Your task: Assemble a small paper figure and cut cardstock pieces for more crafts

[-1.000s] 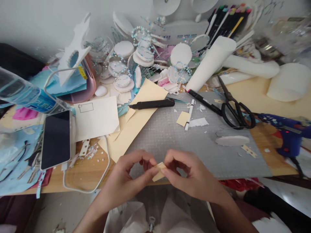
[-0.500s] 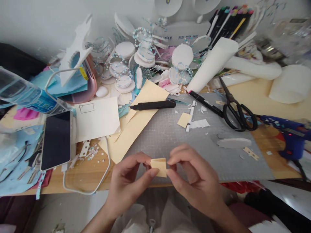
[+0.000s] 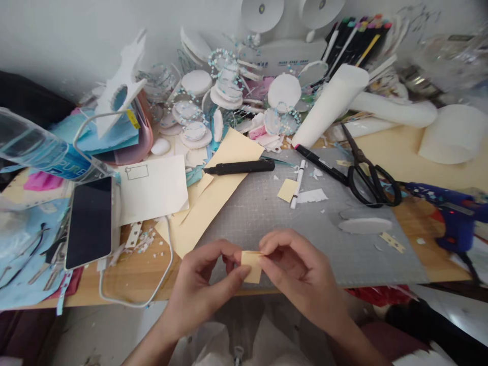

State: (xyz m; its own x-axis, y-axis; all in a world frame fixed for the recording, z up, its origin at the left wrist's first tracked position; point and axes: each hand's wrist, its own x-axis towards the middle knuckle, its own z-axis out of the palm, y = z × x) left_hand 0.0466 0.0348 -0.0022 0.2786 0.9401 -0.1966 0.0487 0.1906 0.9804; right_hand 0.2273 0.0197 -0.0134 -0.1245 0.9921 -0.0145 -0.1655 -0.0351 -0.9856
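Both my hands meet over the front edge of the grey cutting mat (image 3: 267, 203). My left hand (image 3: 202, 287) pinches the left side of a small folded piece of tan paper (image 3: 251, 265) between thumb and fingers. My right hand (image 3: 301, 274) pinches its upper right edge, fingers curled. The paper is held just above the mat's near edge, in front of my lap.
Scissors (image 3: 366, 170), a white pen (image 3: 297, 183), a black utility knife (image 3: 240, 166) and tan paper sheets (image 3: 213, 193) lie on the mat. A blue glue gun (image 3: 453, 213) is at right. A phone (image 3: 89, 221), water bottle (image 3: 38, 150) and white foam discs (image 3: 224, 94) crowd left and back.
The tan piece has gone from tilted and partly hidden to a flat folded square facing me. My right fingers have shifted onto its top edge. Both hands stay at the mat's front edge.
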